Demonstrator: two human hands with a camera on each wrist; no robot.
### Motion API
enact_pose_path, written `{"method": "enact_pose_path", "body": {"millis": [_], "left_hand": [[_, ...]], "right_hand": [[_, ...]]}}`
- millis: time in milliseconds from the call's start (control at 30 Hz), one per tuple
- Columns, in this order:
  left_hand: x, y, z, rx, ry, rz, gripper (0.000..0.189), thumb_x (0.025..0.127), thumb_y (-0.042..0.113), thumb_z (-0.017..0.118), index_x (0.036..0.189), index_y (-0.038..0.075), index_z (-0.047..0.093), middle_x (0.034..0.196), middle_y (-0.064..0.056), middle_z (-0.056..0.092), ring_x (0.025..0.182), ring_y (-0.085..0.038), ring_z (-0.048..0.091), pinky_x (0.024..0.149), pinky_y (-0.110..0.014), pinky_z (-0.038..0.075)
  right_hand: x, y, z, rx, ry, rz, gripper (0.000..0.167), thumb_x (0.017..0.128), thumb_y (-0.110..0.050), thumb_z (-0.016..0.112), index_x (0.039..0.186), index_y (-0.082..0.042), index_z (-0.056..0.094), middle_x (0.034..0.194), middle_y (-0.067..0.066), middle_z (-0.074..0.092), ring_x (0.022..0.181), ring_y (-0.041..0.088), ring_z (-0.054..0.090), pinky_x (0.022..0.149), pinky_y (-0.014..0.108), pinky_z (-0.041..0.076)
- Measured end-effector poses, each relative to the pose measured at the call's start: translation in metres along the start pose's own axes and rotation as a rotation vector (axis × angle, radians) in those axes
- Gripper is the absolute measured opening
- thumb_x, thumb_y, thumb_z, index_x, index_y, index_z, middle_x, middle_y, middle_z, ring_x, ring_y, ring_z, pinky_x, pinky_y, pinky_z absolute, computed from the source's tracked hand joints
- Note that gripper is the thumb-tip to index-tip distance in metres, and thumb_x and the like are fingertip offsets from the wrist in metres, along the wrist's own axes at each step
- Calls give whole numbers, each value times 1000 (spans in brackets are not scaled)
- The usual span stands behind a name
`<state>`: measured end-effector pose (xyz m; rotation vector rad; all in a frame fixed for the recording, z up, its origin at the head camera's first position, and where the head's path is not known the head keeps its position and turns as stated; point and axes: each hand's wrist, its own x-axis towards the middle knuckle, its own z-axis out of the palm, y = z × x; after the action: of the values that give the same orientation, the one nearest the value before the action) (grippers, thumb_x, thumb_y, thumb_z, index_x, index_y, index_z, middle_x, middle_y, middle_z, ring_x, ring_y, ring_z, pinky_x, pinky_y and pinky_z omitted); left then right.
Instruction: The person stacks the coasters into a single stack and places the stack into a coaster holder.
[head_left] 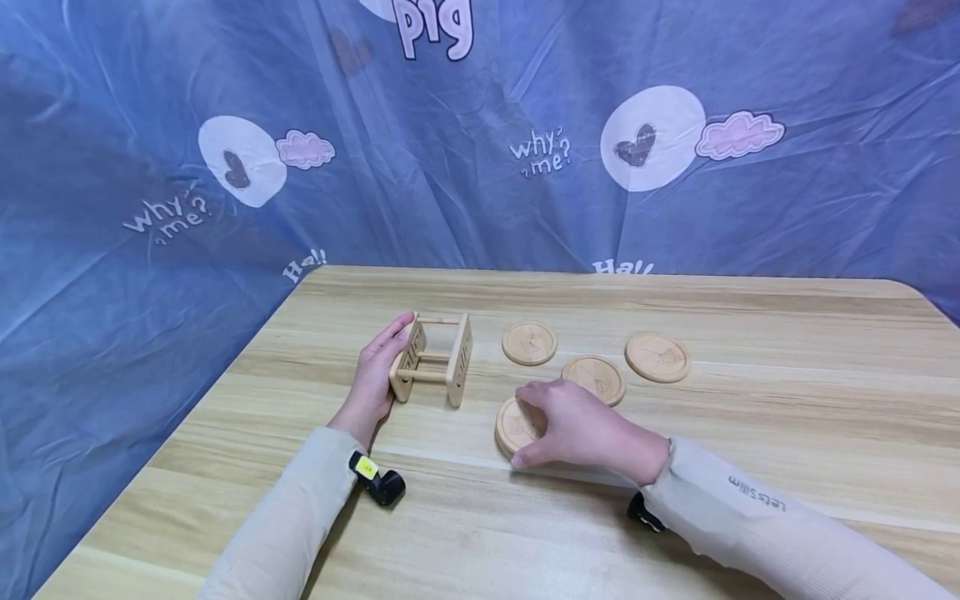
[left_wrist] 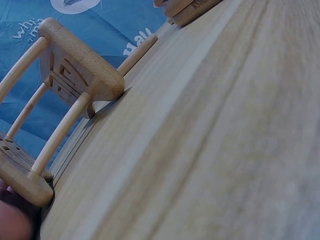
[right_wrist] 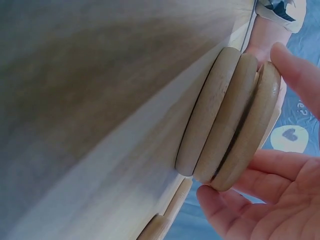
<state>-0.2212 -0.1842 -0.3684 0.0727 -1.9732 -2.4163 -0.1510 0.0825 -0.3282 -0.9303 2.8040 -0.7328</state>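
On the table stands a small wooden coaster holder (head_left: 459, 362), with two slotted side panels joined by round rods. My left hand (head_left: 372, 371) rests against the outside of its left panel, fingers stretched along it; the holder partly hides the fingertips. In the left wrist view only a bit of that hand shows beside the holder (left_wrist: 85, 60). My right hand (head_left: 581, 425) pinches the top round wooden coaster (right_wrist: 255, 130) of a three-high stack between thumb and fingers. A dark narrow gap shows beneath that coaster. The lower two coasters (right_wrist: 207, 112) lie on the table.
Three more engraved coasters lie beyond the right hand: one by the holder (head_left: 529, 343), one in the middle (head_left: 596, 377) and one farther right (head_left: 657, 357). A blue printed cloth (head_left: 480, 192) hangs behind the wooden table (head_left: 480, 533).
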Motion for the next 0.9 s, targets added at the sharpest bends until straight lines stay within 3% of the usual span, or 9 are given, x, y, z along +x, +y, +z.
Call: {"method": "enact_pose_path", "body": {"millis": [267, 333, 467, 600, 733, 833, 900], "left_hand": [[-1, 0, 0, 12, 2, 0, 42, 96, 17, 47, 137, 11, 45, 143, -3, 42, 125, -18, 43, 95, -22, 45], [-1, 0, 0, 9, 0, 1, 42, 96, 17, 47, 137, 10, 45, 143, -3, 42, 125, -18, 43, 94, -22, 45], [-1, 1, 0, 6, 0, 3, 42, 95, 17, 47, 137, 10, 45, 143, -3, 42, 125, -18, 43, 93, -22, 46], [-1, 1, 0, 10, -2, 5, 42, 96, 18, 47, 137, 11, 45, 143, -2, 42, 124, -18, 43, 94, -22, 46], [-1, 0, 0, 12, -2, 8, 42, 96, 18, 47, 137, 11, 45, 143, -2, 42, 125, -17, 43, 96, -24, 45], [-1, 0, 0, 9, 0, 5, 42, 95, 18, 48, 137, 11, 45, 143, -2, 42, 124, -17, 43, 96, -25, 45], [-1, 0, 0, 8, 1, 1, 42, 95, 18, 48, 137, 11, 45, 143, -2, 42, 125, -17, 43, 97, -25, 44]], "right_hand": [[1, 0, 1, 19, -7, 31, 79, 59, -35, 85, 119, 7, 56, 109, 11, 64, 100, 25, 59, 92, 39, 48], [1, 0, 1, 18, -11, 28, 75, 59, -35, 85, 116, 6, 58, 100, 7, 64, 91, 21, 59, 85, 36, 50], [2, 0, 1, 17, -22, -1, 51, 60, -35, 84, 93, -4, 59, 74, -2, 52, 68, 12, 48, 62, 26, 45], [2, 0, 1, 1, -30, -15, 44, 61, -34, 84, 83, -10, 53, 70, -3, 46, 64, 12, 44, 57, 25, 40], [2, -1, 1, -8, -30, 5, 63, 62, -35, 84, 106, 3, 59, 93, 6, 61, 86, 20, 57, 78, 34, 50], [1, -1, 1, 22, -38, 42, 84, 62, -36, 83, 125, 9, 50, 119, 17, 59, 110, 30, 54, 98, 42, 44], [0, 0, 0, 62, -50, 86, 90, 62, -38, 83, 131, 8, 45, 129, 19, 53, 119, 32, 49, 104, 43, 39]]}}
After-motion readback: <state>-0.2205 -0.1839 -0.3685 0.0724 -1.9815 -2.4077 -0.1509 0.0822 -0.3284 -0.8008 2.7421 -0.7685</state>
